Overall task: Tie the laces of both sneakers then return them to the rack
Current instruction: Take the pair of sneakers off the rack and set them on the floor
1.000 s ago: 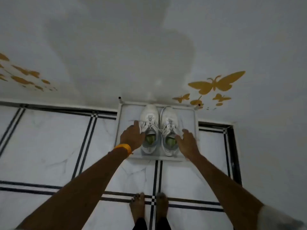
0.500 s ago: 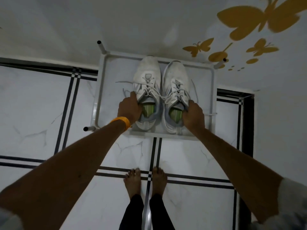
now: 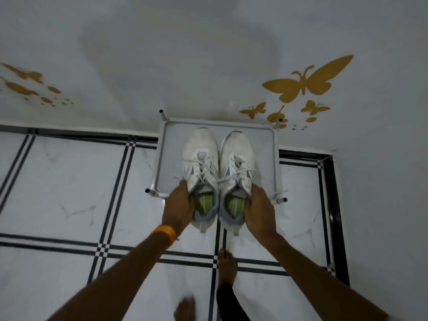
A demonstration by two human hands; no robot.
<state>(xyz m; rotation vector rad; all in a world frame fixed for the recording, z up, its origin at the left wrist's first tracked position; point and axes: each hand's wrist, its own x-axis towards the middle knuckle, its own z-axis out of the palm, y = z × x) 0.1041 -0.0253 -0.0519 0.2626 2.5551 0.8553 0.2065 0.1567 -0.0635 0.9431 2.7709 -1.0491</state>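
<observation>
Two white sneakers with green insoles sit side by side, toes toward the wall. My left hand (image 3: 179, 208) grips the left sneaker (image 3: 201, 163) at its collar. My right hand (image 3: 259, 210) grips the right sneaker (image 3: 237, 163) the same way. Their laces hang loose and untied over the tongues. The heels stick out past the front edge of the white rack (image 3: 159, 158), a low shelf with short corner posts against the wall. The toes are still over the shelf.
White marble floor with black inlay lines (image 3: 115, 181) spreads left and front. My bare feet (image 3: 227, 265) stand just below the sneakers. A black-bordered corner (image 3: 331, 205) closes in on the right. The wall behind carries yellow butterfly stickers (image 3: 305, 82).
Both hands went from reaching beside the sneakers to gripping their collars. The pair has been drawn toward me, heels now beyond the rack's front edge. One foot has stepped back.
</observation>
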